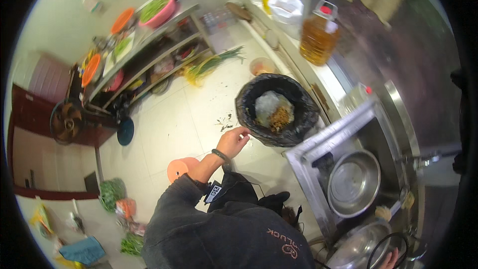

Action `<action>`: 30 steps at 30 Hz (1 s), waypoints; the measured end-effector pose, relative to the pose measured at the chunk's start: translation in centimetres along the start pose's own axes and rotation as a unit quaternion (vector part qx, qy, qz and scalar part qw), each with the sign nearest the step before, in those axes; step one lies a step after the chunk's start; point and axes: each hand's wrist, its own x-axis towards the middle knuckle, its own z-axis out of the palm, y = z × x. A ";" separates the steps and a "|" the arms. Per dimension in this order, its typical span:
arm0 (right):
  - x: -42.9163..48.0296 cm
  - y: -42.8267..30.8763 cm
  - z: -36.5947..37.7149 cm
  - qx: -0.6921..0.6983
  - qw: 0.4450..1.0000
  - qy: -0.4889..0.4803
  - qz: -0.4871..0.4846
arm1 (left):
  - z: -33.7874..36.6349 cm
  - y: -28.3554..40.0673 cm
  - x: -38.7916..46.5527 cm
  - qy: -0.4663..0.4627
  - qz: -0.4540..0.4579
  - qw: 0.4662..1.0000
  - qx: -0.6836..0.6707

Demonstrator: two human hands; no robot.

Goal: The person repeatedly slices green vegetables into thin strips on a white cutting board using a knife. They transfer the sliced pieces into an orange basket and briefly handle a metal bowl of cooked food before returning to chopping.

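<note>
My left hand [232, 142] is held out in front of me over the tiled floor. Its fingers pinch a small white stick [241, 136], partly hidden by them. Just beyond the fingertips stands a bin lined with a black plastic bag [248, 99]. Inside it lie a clear plastic bag [266, 105] and brown food scraps [280, 118]. At the lower right edge only some fingers of my right hand [390, 259] show, close to a shiny steel basin [354, 248] and a black loop of cord or hose. Whether those fingers grip anything is hidden.
A steel sink [298, 172] with a metal bowl [354, 183] stands at my right. An oil jug [320, 37] rests on the ledge. Green onions [216, 61] lie by the shelved counter [149, 50]. A pink round object [177, 170] and a fan [67, 120] are to the left.
</note>
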 end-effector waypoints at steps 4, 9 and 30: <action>-3.7 -15.9 14.7 0.040 0.982 -0.147 -0.109 | -8.8 -11.4 -3.6 0.057 -0.069 0.996 -0.030; -14.1 -36.3 35.8 0.124 0.910 -0.355 -0.171 | -22.9 -23.0 -7.2 0.131 -0.158 0.976 -0.076; -45.8 -94.7 97.4 0.050 0.509 -0.786 -0.347 | -65.6 -39.8 13.8 0.302 -0.130 0.863 0.384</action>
